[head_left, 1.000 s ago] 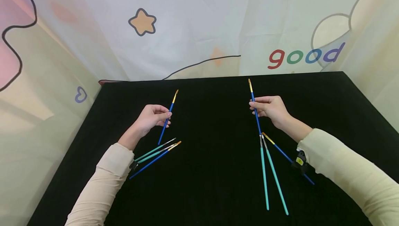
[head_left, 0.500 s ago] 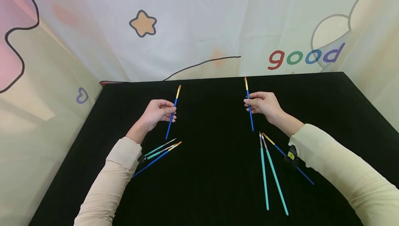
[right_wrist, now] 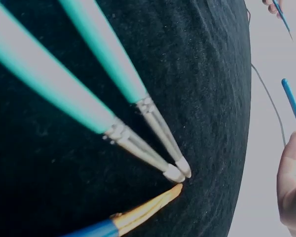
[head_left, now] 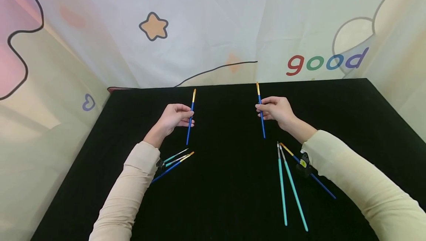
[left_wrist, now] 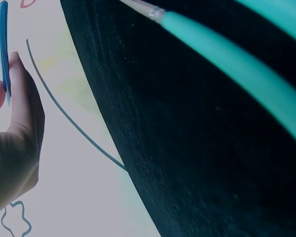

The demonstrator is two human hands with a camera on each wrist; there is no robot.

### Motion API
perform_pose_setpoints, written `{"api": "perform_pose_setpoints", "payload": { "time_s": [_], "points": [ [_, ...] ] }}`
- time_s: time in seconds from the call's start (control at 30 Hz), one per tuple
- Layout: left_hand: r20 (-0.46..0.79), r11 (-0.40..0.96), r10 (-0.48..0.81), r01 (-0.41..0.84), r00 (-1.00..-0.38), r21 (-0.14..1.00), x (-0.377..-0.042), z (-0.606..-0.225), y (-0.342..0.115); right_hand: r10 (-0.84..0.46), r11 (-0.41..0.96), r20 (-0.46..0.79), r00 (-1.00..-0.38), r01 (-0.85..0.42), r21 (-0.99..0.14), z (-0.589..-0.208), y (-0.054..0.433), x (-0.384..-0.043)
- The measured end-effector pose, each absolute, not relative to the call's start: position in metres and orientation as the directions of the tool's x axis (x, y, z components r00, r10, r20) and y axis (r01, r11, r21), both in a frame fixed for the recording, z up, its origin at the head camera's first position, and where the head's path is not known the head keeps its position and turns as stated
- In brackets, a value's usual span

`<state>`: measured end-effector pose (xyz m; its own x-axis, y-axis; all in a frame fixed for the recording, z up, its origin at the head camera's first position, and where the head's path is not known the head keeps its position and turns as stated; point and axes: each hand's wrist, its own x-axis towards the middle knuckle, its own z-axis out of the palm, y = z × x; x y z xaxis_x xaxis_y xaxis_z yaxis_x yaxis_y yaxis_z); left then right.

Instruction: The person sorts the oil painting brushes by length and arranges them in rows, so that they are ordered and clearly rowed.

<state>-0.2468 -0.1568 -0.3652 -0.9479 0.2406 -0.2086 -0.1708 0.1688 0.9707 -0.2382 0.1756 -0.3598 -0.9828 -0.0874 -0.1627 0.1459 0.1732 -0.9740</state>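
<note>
In the head view my left hand [head_left: 174, 117] pinches a blue paintbrush [head_left: 188, 134] by its handle, gold ferrule and brown bristles pointing up. Facing it, my right hand [head_left: 280, 111] holds a matching blue paintbrush [head_left: 263, 128] between thumb and fingers, also bristles up. Both brushes stand nearly upright with a gap between them. The left wrist view catches only the lower handle of its blue brush [left_wrist: 3, 49]. From the right wrist, the lower end of the other blue brush [right_wrist: 292, 103] shows above the thumb.
Below the left hand lie two teal brushes [head_left: 171, 157] and a blue one [head_left: 169, 170], partly under the forearm. At right, two teal brushes [head_left: 282, 193] and another blue brush [head_left: 323, 185] meet at their tips. Black cloth [head_left: 226, 182] covers the table; a printed curtain [head_left: 213, 19] hangs behind.
Both hands have moved inward toward each other and slightly farther from me, carrying their brushes. Both held brushes have turned more upright. The brushes on the cloth stay put.
</note>
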Motion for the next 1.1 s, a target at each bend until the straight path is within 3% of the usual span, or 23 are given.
{"api": "perform_pose_setpoints", "payload": {
  "time_s": [1.1],
  "points": [
    [-0.22,0.217,0.17,-0.182,-0.961,0.959,-0.275,-0.366,-0.133,-0.047,0.236,-0.185,-0.982,0.169,-0.957,-0.367,0.147,-0.261]
  ]
}}
